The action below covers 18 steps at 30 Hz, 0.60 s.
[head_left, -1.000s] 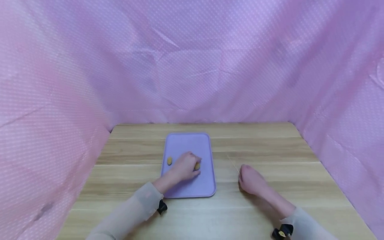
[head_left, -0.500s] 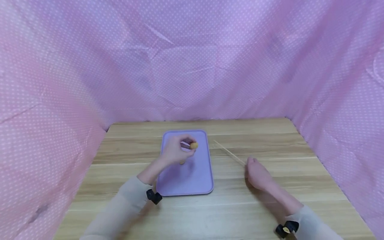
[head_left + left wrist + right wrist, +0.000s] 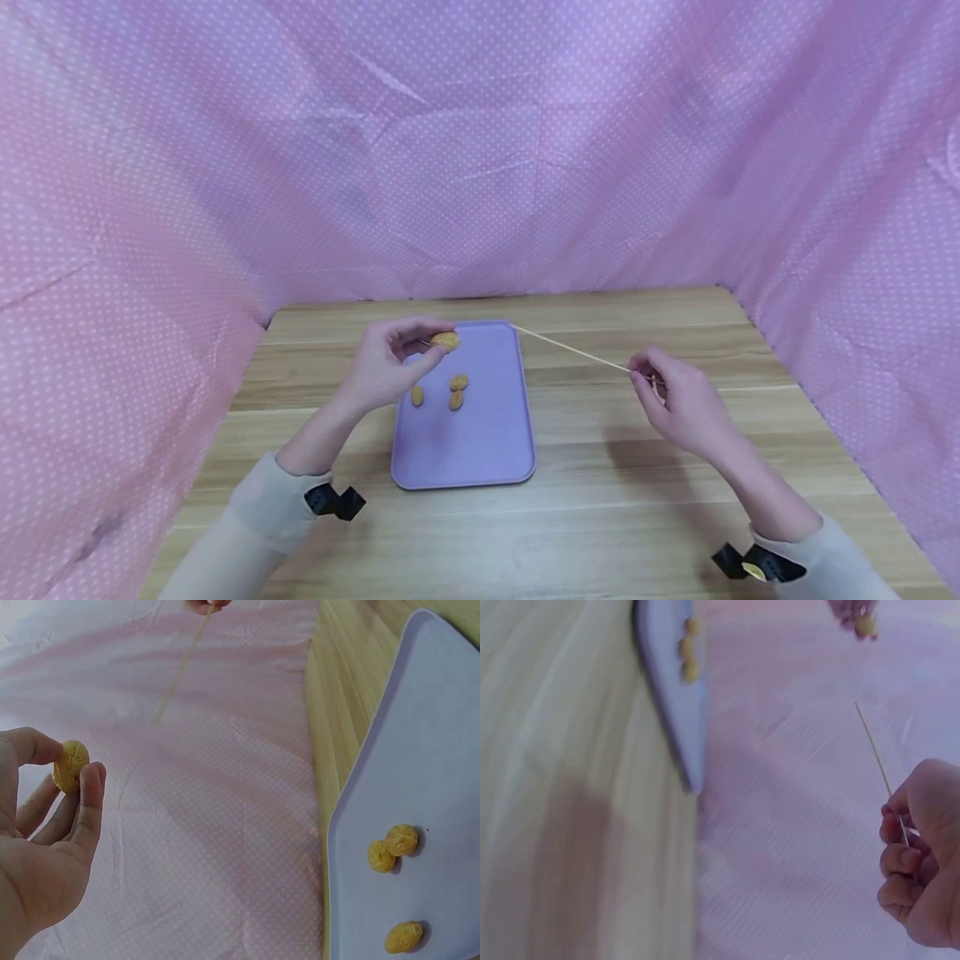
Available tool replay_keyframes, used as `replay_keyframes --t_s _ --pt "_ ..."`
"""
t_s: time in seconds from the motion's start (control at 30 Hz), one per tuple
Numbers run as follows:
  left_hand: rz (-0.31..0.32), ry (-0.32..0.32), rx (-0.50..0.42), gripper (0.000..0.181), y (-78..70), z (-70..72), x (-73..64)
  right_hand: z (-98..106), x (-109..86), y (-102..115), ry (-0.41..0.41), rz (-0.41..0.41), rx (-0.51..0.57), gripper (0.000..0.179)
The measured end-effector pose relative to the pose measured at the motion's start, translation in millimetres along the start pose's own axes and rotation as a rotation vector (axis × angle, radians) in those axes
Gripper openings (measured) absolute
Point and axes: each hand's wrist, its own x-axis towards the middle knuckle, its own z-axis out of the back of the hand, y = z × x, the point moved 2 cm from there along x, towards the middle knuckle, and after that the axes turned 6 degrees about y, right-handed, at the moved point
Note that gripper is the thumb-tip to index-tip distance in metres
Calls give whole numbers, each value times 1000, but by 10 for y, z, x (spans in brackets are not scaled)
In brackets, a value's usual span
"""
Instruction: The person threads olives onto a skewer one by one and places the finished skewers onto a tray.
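Note:
My left hand (image 3: 386,362) pinches a golden-brown, wrinkled oval food ball (image 3: 445,342) between thumb and fingertips, raised above the tray's left side. In the left wrist view that ball (image 3: 70,766) looks whole, with a creased surface. My right hand (image 3: 682,404) holds a thin bamboo skewer (image 3: 573,348) near one end, in the air right of the tray. The skewer's free end points left towards the held ball, with a gap between them. Three similar balls (image 3: 457,400) lie on the lilac tray (image 3: 491,450), two of them close together.
The tray lies on a wood-grain table (image 3: 592,533). Pink dotted cloth (image 3: 480,208) hangs behind the table and along both sides. Each wrist carries a small black camera (image 3: 333,502).
My left hand has lifted the ball off the tray and moved left and up. My right hand has risen with the skewer and moved right. More balls on the tray are now uncovered.

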Motion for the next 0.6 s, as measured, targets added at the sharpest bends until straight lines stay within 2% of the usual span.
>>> replay_keyframes --t_s 0.13,0.23,0.4,0.6 --pt "-20 3 -40 28 -38 20 -10 65 89 205 -62 140 51 14" --pt "-53 11 -61 28 -61 10 -10 84 146 316 -83 209 70 16" --pt "-81 36 -52 28 -82 -23 -19 74 188 368 -90 239 67 19" --pt "-79 48 -26 27 -77 -46 -43 65 179 343 -54 228 64 18"
